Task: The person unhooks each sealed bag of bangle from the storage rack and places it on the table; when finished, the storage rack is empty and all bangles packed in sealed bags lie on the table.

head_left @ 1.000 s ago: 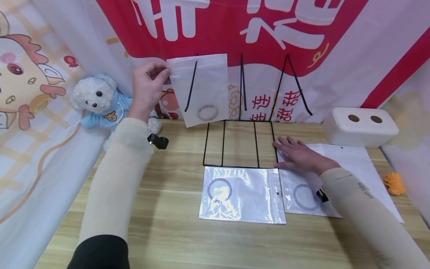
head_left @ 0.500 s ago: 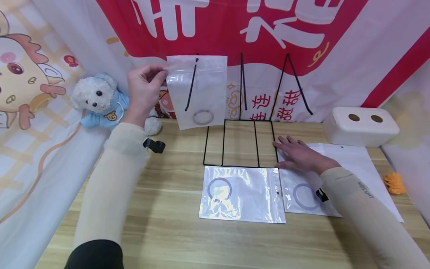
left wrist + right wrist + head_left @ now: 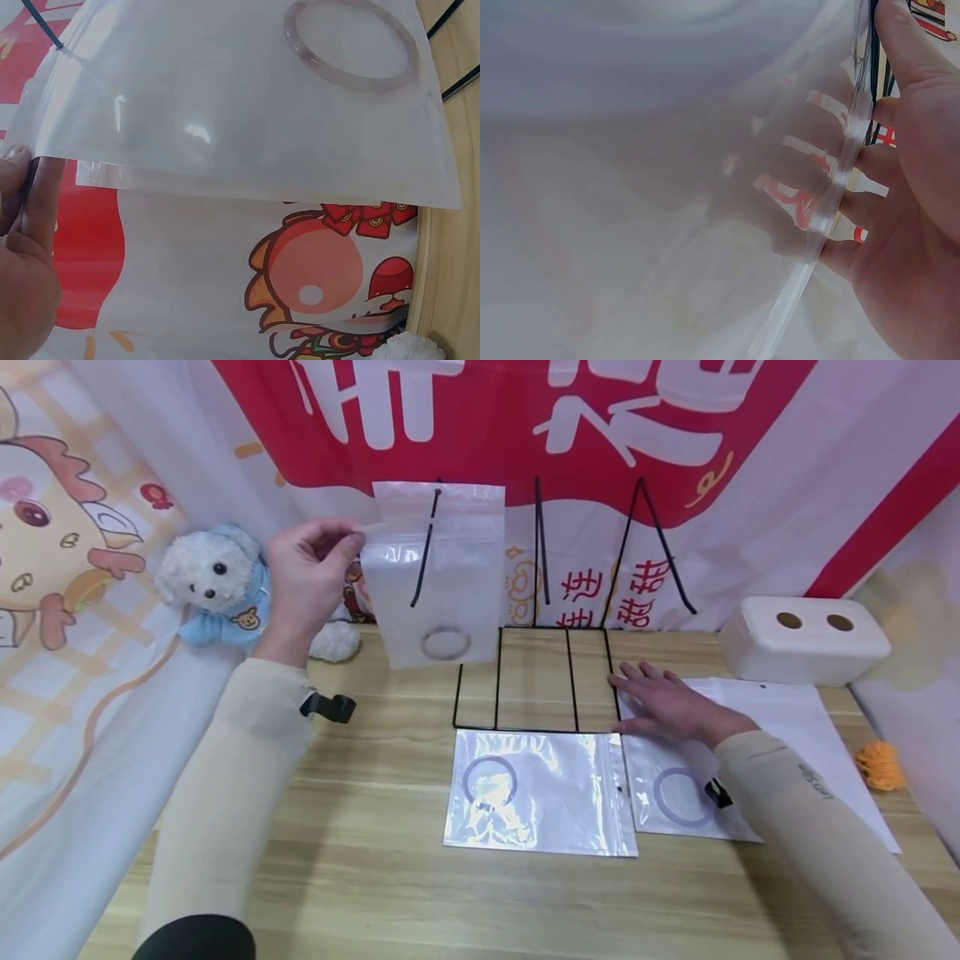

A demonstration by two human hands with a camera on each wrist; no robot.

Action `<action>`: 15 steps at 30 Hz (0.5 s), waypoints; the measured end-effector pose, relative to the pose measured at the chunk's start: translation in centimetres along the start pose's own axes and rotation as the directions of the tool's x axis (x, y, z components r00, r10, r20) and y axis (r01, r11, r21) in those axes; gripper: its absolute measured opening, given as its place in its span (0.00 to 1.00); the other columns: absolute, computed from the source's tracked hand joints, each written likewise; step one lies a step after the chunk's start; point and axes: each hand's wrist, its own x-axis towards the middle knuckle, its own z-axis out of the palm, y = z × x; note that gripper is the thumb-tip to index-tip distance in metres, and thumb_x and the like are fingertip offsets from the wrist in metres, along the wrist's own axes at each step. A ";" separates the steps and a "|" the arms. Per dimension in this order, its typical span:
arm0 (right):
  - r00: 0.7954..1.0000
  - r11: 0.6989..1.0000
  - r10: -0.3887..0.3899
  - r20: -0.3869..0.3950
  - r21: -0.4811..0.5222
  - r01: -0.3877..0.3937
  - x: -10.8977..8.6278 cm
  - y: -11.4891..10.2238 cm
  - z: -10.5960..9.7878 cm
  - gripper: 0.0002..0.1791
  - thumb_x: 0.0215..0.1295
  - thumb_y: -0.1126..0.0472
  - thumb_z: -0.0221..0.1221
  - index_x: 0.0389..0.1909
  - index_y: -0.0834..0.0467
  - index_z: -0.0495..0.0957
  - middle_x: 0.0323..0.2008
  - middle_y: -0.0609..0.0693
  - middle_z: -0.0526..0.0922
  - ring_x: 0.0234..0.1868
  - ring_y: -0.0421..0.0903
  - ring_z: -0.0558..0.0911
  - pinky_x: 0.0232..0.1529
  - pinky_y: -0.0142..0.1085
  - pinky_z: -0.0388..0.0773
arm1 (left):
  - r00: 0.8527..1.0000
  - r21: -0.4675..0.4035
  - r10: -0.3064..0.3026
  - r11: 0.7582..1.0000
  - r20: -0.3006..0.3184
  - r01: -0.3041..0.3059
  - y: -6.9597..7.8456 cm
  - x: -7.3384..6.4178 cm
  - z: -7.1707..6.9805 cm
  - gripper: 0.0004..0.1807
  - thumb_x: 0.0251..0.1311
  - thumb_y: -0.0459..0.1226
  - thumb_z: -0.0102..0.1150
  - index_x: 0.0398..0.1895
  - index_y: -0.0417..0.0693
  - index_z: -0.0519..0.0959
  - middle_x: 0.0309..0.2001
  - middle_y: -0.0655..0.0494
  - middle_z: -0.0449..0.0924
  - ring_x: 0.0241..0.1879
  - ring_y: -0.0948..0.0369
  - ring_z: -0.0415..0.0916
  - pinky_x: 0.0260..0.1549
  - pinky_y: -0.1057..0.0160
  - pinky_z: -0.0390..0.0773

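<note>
- Since the earlier head frames, I am seeing the left hand (image 3: 306,578) sinking and sliding toward nine o'clock, and the raised bag (image 3: 435,577) is dropping with it, so the bangle (image 3: 446,643) inside is now hanging level with the table's far edge.
- Nearest to me, the middle bag (image 3: 540,793) is lying flat at six o'clock of the wire rack (image 3: 534,681), untouched, a ring showing through it.
- Just at its three o'clock, the right-side bag (image 3: 686,793) is lying under my right wrist; the right hand (image 3: 667,706) is resting with fingers straight and spread on the table and white sheets, gripping nothing.
- Farther out, the left hand is pinching the raised bag's upper left edge between thumb and fingertips, while the rack's left prong (image 3: 424,547) is threading the hole at the bag's top.
- I am judging that the thin pinch could slip, or the hole could tear, if the hand keeps pulling toward nine o'clock against the prong; the bangle's weight at the bottom could swing the bag.
- The left wrist view is showing the pinched corner near the fingertips (image 3: 22,187) and the bangle (image 3: 351,46) close up, which the head view is giving only small.
- The right wrist view is showing little but glossy film over the right palm (image 3: 907,225); only the head view is placing both hands, the plush bear (image 3: 213,585) at ten o'clock and the white box (image 3: 802,639) at two o'clock.
</note>
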 end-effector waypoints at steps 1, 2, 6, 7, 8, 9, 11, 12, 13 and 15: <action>1.000 1.000 -0.001 0.000 -0.001 0.001 0.0 0.0 0.0 0.51 0.76 0.35 0.63 0.88 0.51 0.52 0.88 0.64 0.42 0.87 0.72 0.37 0.84 0.70 0.33 | 1.000 -0.009 0.002 1.000 -0.001 -0.003 0.0 -0.1 -0.1 0.15 0.73 0.40 0.69 0.57 0.45 0.90 0.49 0.56 0.91 0.40 0.63 0.85 0.45 0.74 0.85; 1.000 1.000 -0.001 0.001 -0.004 0.001 0.0 0.0 0.0 0.51 0.76 0.35 0.63 0.88 0.51 0.52 0.88 0.63 0.42 0.88 0.72 0.37 0.84 0.70 0.33 | 1.000 -0.018 0.007 1.000 -0.003 -0.007 0.0 -0.2 -0.1 0.14 0.73 0.40 0.69 0.56 0.44 0.90 0.47 0.58 0.91 0.39 0.63 0.85 0.43 0.74 0.85; 1.000 1.000 0.005 0.005 -0.008 -0.005 0.1 0.1 0.0 0.51 0.75 0.35 0.63 0.89 0.51 0.51 0.89 0.63 0.42 0.88 0.72 0.37 0.84 0.70 0.33 | 0.999 -0.045 0.038 0.998 -0.007 -0.038 0.0 -0.8 -0.5 0.13 0.72 0.38 0.70 0.53 0.41 0.90 0.40 0.65 0.90 0.33 0.61 0.84 0.38 0.73 0.85; 1.000 1.000 0.005 0.006 -0.008 -0.005 0.1 0.1 0.0 0.52 0.75 0.34 0.63 0.89 0.51 0.51 0.89 0.63 0.42 0.88 0.72 0.37 0.84 0.70 0.33 | 0.999 -0.050 0.045 0.998 -0.007 -0.045 -0.1 -0.9 -0.6 0.12 0.72 0.38 0.70 0.53 0.41 0.91 0.39 0.66 0.90 0.32 0.61 0.83 0.38 0.73 0.85; 1.000 1.000 0.007 0.007 -0.006 -0.007 0.1 0.1 0.0 0.52 0.75 0.34 0.63 0.89 0.51 0.51 0.89 0.63 0.42 0.88 0.71 0.37 0.84 0.70 0.33 | 0.998 -0.056 0.057 0.997 -0.007 -0.057 -0.1 -1.1 -0.7 0.11 0.72 0.37 0.70 0.52 0.41 0.91 0.39 0.66 0.90 0.31 0.61 0.83 0.37 0.73 0.85; 1.000 1.000 0.007 0.008 -0.005 -0.007 0.2 0.2 0.1 0.52 0.75 0.34 0.62 0.89 0.51 0.51 0.89 0.63 0.42 0.88 0.71 0.37 0.84 0.70 0.33 | 0.998 -0.068 0.065 0.996 -0.006 -0.065 -0.2 -1.3 -0.8 0.11 0.71 0.37 0.70 0.51 0.41 0.91 0.38 0.65 0.90 0.31 0.62 0.83 0.37 0.72 0.85; 1.000 1.000 0.004 0.006 -0.003 -0.004 0.2 0.2 0.1 0.51 0.75 0.34 0.62 0.89 0.51 0.52 0.89 0.63 0.42 0.88 0.71 0.37 0.84 0.70 0.33 | 0.997 -0.098 0.078 0.992 -0.003 -0.078 -0.2 -1.5 -1.0 0.09 0.71 0.35 0.71 0.49 0.40 0.91 0.36 0.64 0.90 0.29 0.62 0.82 0.35 0.72 0.85; 1.000 1.000 0.002 0.005 -0.001 -0.002 0.2 0.2 0.1 0.51 0.75 0.34 0.62 0.89 0.52 0.52 0.89 0.63 0.42 0.88 0.71 0.37 0.84 0.70 0.33 | 0.996 -0.112 0.086 0.990 -0.002 -0.086 -0.3 -1.7 -1.0 0.08 0.70 0.34 0.71 0.48 0.40 0.91 0.36 0.64 0.90 0.28 0.63 0.82 0.35 0.72 0.85; 1.000 1.000 0.001 0.005 -0.001 -0.001 0.2 0.2 0.1 0.51 0.75 0.34 0.62 0.88 0.52 0.52 0.89 0.63 0.42 0.88 0.71 0.37 0.84 0.70 0.33 | 0.995 -0.125 0.095 0.988 -0.001 -0.095 -0.3 -1.8 -1.1 0.07 0.70 0.33 0.71 0.46 0.39 0.91 0.35 0.64 0.90 0.28 0.63 0.83 0.34 0.72 0.86; 1.000 1.000 0.000 0.004 -0.003 0.000 0.3 0.3 0.1 0.51 0.76 0.35 0.62 0.88 0.52 0.52 0.89 0.64 0.42 0.88 0.72 0.37 0.84 0.70 0.33 | 0.994 -0.143 0.109 0.984 -0.001 -0.108 -0.3 -2.1 -1.2 0.06 0.69 0.32 0.71 0.45 0.40 0.91 0.34 0.64 0.90 0.27 0.63 0.83 0.34 0.72 0.86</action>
